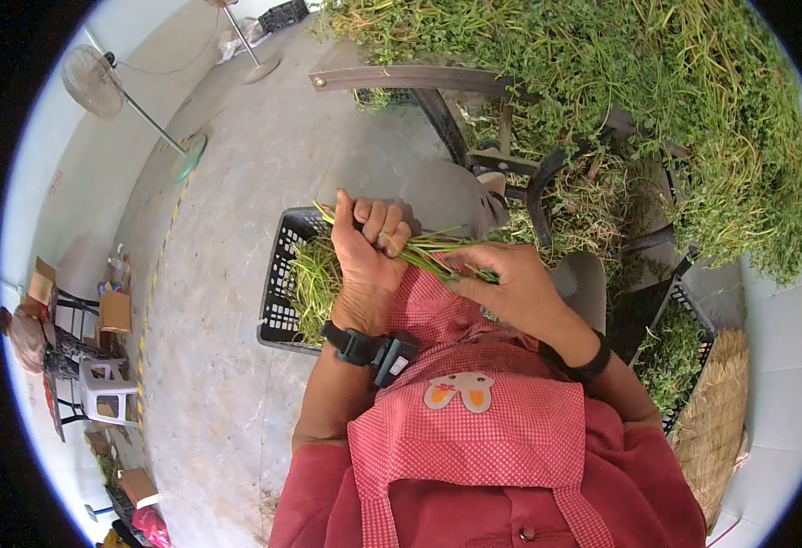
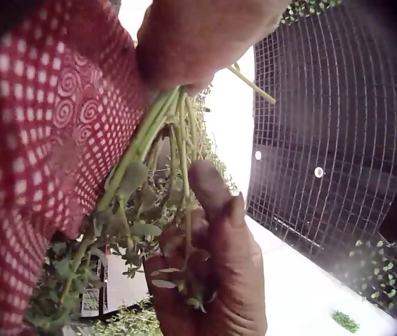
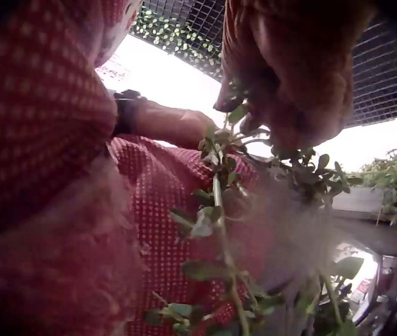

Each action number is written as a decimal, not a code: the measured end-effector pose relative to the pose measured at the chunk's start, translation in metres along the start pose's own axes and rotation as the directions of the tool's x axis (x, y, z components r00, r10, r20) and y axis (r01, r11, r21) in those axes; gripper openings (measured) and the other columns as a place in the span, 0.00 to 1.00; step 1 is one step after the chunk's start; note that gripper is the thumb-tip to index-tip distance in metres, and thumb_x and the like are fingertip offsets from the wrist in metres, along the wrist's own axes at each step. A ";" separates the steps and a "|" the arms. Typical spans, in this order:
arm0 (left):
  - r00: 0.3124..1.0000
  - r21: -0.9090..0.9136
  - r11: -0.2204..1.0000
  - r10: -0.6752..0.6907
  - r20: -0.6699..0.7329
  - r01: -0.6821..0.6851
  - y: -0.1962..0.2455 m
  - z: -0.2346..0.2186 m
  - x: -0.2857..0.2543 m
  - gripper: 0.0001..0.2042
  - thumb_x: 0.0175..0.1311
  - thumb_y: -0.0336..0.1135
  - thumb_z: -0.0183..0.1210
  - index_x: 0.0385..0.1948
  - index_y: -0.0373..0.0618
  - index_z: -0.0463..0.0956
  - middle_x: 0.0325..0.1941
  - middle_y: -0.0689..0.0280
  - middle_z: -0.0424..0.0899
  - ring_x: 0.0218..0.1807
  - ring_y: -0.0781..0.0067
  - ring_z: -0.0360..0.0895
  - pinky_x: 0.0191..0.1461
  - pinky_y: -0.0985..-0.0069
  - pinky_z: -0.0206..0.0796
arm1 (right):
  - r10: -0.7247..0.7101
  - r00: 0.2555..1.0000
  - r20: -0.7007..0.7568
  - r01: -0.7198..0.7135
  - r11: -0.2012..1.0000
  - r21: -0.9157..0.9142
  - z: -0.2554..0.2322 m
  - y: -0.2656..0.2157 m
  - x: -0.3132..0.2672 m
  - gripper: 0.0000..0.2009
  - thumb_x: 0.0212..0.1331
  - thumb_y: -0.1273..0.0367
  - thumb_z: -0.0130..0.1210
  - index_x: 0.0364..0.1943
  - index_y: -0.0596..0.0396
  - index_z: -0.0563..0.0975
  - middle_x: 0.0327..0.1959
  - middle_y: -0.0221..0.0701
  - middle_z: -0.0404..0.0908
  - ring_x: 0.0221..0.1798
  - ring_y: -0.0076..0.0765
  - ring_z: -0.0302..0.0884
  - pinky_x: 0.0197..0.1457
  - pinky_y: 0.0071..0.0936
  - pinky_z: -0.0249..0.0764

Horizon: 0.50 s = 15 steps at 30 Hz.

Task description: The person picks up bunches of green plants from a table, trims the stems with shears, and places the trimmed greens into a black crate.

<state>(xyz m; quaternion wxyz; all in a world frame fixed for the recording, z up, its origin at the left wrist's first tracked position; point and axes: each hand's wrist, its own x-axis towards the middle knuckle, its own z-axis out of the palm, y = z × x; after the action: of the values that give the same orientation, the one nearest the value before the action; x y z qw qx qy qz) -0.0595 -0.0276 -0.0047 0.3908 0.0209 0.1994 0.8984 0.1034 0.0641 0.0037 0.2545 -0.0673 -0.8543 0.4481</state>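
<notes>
My left hand [image 1: 364,251] grips a small bunch of green leafy stems [image 1: 433,256] over the lap, its fingers curled round the stem ends. Thumb and fingers of my right hand [image 1: 515,283] pinch the same bunch farther along, at its leafy part. In the left wrist view, bare stalks [image 2: 160,122] run down from the left fist toward the right hand [image 2: 233,280]. Small rounded leaves [image 3: 216,150] hang under the right fingers in the right wrist view. Below the left hand, a black crate [image 1: 277,297] holds trimmed stems [image 1: 317,283].
A large heap of leafy stems [image 1: 583,64] lies on a metal-framed stand [image 1: 410,79] in front and to the right. Another crate [image 1: 688,310] with greens stands at the right. Fans [image 1: 95,82], a white stool [image 1: 107,388] and a person [image 1: 28,342] are at the left.
</notes>
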 end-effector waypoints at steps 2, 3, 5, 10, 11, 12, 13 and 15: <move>1.000 -0.017 1.000 -0.007 0.000 0.007 0.000 -0.002 0.001 0.21 0.70 0.50 0.38 0.15 0.51 0.58 0.10 0.76 0.48 0.14 0.82 0.42 0.12 0.82 0.39 | -0.005 1.000 -0.009 0.004 0.993 -0.120 0.004 0.002 0.004 0.12 0.51 0.65 0.58 0.35 0.58 0.78 0.27 0.39 0.78 0.31 0.46 0.77 0.36 0.37 0.71; 1.000 -0.034 0.999 -0.013 0.000 0.013 0.000 -0.003 0.002 0.21 0.70 0.50 0.38 0.15 0.51 0.59 0.10 0.76 0.48 0.14 0.82 0.42 0.12 0.82 0.39 | -0.012 1.000 -0.016 0.008 0.971 -0.237 0.005 0.003 0.005 0.12 0.50 0.65 0.58 0.34 0.58 0.78 0.28 0.41 0.78 0.32 0.49 0.76 0.37 0.38 0.71; 1.000 -0.036 0.999 -0.010 0.022 0.011 0.001 -0.006 0.002 0.21 0.70 0.50 0.37 0.16 0.51 0.59 0.10 0.76 0.48 0.14 0.81 0.42 0.12 0.82 0.39 | 0.027 1.000 0.010 -0.024 0.963 -0.269 0.004 0.007 0.004 0.11 0.50 0.66 0.57 0.35 0.59 0.78 0.29 0.41 0.78 0.33 0.50 0.76 0.37 0.38 0.71; 0.999 -0.055 0.998 0.006 0.042 -0.004 0.000 0.005 -0.004 0.20 0.70 0.49 0.37 0.17 0.50 0.59 0.11 0.75 0.50 0.14 0.81 0.43 0.13 0.82 0.40 | -0.016 1.000 -0.002 0.016 0.977 -0.212 0.013 0.013 0.008 0.11 0.48 0.69 0.58 0.36 0.59 0.78 0.29 0.40 0.78 0.31 0.44 0.77 0.34 0.32 0.71; 0.997 -0.003 0.999 0.054 -0.062 -0.054 -0.006 0.018 -0.010 0.20 0.70 0.49 0.38 0.18 0.50 0.59 0.11 0.75 0.50 0.15 0.81 0.43 0.14 0.82 0.39 | 0.031 0.999 0.010 -0.028 0.978 -0.207 0.015 0.010 0.012 0.11 0.49 0.68 0.57 0.35 0.60 0.77 0.29 0.43 0.78 0.32 0.47 0.76 0.35 0.36 0.71; 0.981 0.055 0.994 0.105 -0.162 -0.097 -0.010 0.025 -0.014 0.20 0.70 0.49 0.38 0.18 0.51 0.59 0.12 0.75 0.51 0.15 0.81 0.43 0.14 0.82 0.39 | 0.078 0.997 0.022 -0.072 0.977 -0.201 0.017 0.008 0.014 0.11 0.50 0.66 0.56 0.33 0.61 0.76 0.29 0.45 0.77 0.33 0.51 0.76 0.37 0.41 0.70; 0.982 0.056 0.994 0.103 -0.157 -0.095 -0.011 0.022 -0.015 0.20 0.70 0.49 0.38 0.18 0.51 0.59 0.12 0.75 0.51 0.15 0.81 0.43 0.14 0.82 0.39 | 0.077 0.997 0.017 -0.072 0.977 -0.203 0.018 0.010 0.015 0.11 0.50 0.66 0.56 0.33 0.61 0.76 0.29 0.45 0.77 0.33 0.51 0.76 0.37 0.41 0.70; 0.996 0.126 0.989 0.087 -0.036 -0.082 -0.012 0.013 -0.016 0.19 0.70 0.48 0.38 0.17 0.52 0.58 0.11 0.76 0.50 0.14 0.81 0.43 0.14 0.81 0.38 | 0.053 0.994 -0.095 -0.083 0.933 -0.351 0.019 0.017 0.017 0.11 0.50 0.67 0.55 0.31 0.62 0.75 0.28 0.48 0.76 0.33 0.53 0.75 0.36 0.42 0.70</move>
<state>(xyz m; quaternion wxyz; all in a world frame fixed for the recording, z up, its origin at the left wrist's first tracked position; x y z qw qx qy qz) -0.0378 -0.0273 0.0051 0.3463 0.0351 0.2618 0.9002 0.0772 0.0660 -0.0128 0.2581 -0.1604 -0.9069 0.2920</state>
